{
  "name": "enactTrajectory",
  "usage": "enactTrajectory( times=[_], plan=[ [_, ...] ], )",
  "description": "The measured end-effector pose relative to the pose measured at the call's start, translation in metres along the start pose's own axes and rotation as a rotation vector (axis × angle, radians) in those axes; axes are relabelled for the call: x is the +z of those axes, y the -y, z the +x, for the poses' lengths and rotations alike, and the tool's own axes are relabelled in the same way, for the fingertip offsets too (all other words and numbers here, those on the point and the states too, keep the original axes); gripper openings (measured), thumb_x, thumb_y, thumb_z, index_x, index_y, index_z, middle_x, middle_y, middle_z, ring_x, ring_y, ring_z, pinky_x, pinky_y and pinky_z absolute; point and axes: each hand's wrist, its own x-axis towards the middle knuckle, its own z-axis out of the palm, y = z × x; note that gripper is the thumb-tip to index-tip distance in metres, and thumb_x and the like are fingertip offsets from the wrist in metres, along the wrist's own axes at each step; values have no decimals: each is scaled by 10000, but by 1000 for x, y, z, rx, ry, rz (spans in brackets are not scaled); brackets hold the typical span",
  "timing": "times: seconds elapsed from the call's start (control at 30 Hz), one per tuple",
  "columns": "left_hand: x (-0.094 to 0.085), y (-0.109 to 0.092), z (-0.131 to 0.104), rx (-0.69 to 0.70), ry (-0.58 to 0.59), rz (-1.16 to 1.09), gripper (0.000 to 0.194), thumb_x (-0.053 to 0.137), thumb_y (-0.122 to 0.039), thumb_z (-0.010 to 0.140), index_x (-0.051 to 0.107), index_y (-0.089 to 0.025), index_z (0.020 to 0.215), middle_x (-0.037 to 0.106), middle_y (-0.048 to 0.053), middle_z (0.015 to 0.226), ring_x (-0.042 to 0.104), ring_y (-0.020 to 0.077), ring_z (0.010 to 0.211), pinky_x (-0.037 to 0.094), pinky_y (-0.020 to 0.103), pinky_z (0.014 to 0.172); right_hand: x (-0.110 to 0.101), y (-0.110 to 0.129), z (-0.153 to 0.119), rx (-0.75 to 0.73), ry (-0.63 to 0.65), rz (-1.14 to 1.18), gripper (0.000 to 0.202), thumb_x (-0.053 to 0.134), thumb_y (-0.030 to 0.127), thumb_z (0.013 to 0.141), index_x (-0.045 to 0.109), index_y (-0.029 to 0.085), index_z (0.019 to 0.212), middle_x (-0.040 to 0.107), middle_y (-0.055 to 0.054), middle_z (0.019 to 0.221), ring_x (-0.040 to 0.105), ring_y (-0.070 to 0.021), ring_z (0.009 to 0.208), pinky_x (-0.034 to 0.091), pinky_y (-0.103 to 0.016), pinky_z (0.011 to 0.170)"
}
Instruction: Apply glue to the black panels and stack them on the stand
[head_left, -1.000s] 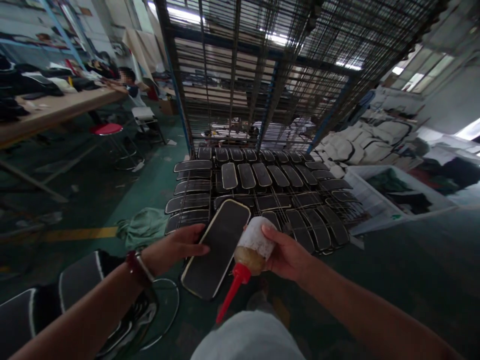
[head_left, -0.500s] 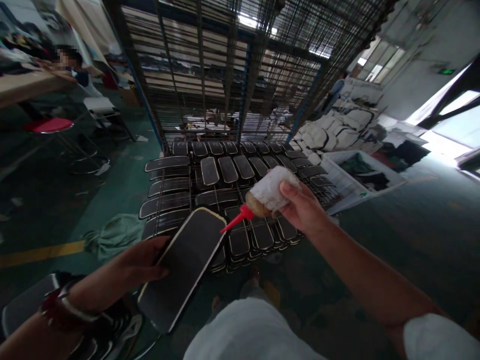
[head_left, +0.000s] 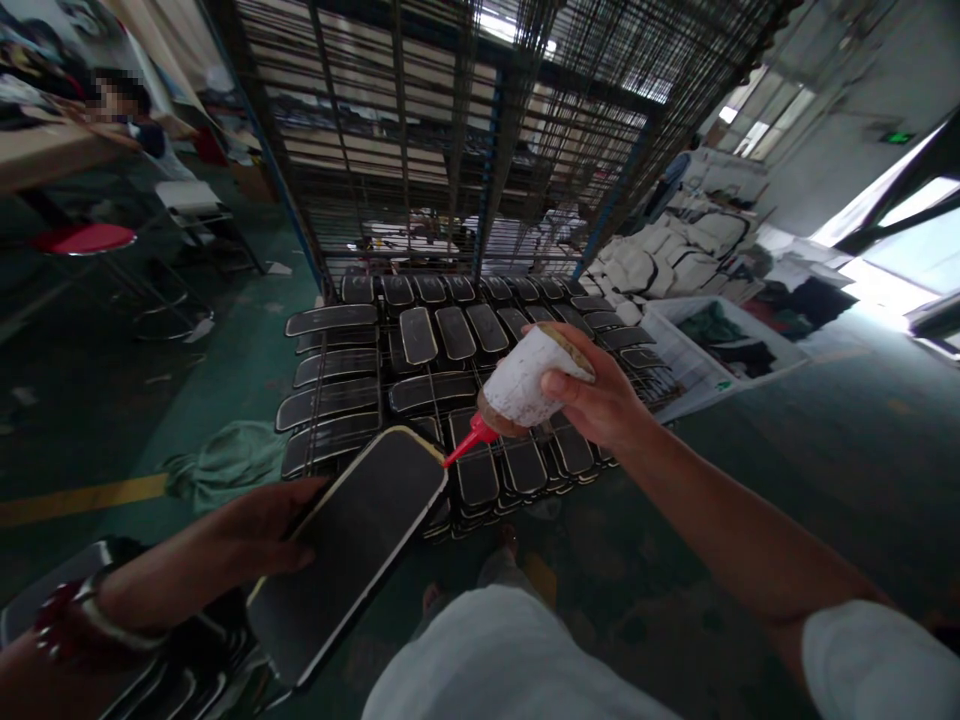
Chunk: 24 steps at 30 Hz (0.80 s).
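Note:
My left hand [head_left: 262,535] grips a dark rectangular panel with rounded corners [head_left: 356,545] by its left edge, thumb on top. A pale line runs along the panel's rim, yellowish at the far end. In my right hand [head_left: 589,390] is a white squeeze bottle [head_left: 529,380], tipped downward to the left. Its red nozzle [head_left: 470,440] meets the panel's far right corner. Beyond both hands, many similar dark panels [head_left: 337,400] lie in rows on a wire rack, their rims pale too.
A tall wire rack [head_left: 487,170] stands ahead. On the right are a white bin [head_left: 667,390] with cloth and a heap of white pieces [head_left: 682,250]. A green cloth [head_left: 229,465] lies on the floor at left, near a red stool [head_left: 86,240]. A person [head_left: 135,110] sits at a table.
The panel has shifted down and left in my left hand. The bottle has moved slightly left and tilted differently, its nozzle staying at the panel's far right corner.

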Motion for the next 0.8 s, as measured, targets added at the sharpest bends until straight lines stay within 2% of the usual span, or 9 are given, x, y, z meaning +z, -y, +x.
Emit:
enactTrajectory(
  times=[0.1, 0.17, 0.27, 0.37, 0.57, 0.8],
  plan=[
    [-2, 1, 2, 61, 107, 125, 488, 871, -120, 774, 820, -280, 1233, 851, 98, 1102, 785, 400, 1081, 604, 578, 1004, 2, -8, -4, 39, -43, 82, 515, 985, 472, 699, 756, 287, 1121, 706, -11, 945, 658, -202, 815, 597, -323, 673],
    [0, 3, 4, 93, 138, 163, 439, 852, -198, 827, 817, -292, 1255, 852, 98, 1141, 780, 383, 1114, 606, 527, 1017, 4, -15, -6, 48, -110, 120, 486, 973, 490, 717, 747, 290, 1099, 695, 2, 880, 640, -185, 714, 569, -292, 563],
    [3, 7, 7, 105, 117, 127, 424, 862, -216, 816, 831, -300, 1230, 862, 103, 1108, 789, 383, 1100, 629, 493, 979, 6, -26, -10, 43, -235, 158, 466, 955, 515, 735, 723, 274, 1060, 700, 5, 856, 640, -179, 673, 548, -269, 492],
    [7, 10, 10, 96, 82, 58, 427, 878, -220, 794, 841, -295, 1212, 868, 112, 1072, 808, 385, 1043, 650, 492, 936, 7, -34, -15, 37, -307, 188, 448, 959, 503, 735, 710, 253, 1011, 702, 4, 867, 662, -178, 699, 548, -247, 482],
    [16, 7, 15, 96, 60, -14, 499, 910, -211, 750, 828, -255, 1240, 859, 151, 1154, 828, 352, 938, 680, 452, 839, 10, -42, -26, 57, -346, 200, 415, 940, 492, 772, 706, 241, 1005, 694, 8, 858, 668, -173, 704, 554, -242, 496],
    [24, 3, 17, 108, 46, -76, 391, 939, -184, 707, 858, -227, 1087, 875, 147, 1062, 841, 334, 863, 696, 410, 754, 21, -50, -45, 109, -349, 234, 442, 951, 483, 760, 723, 237, 1048, 692, 5, 869, 652, -169, 696, 567, -249, 503]
  ],
)
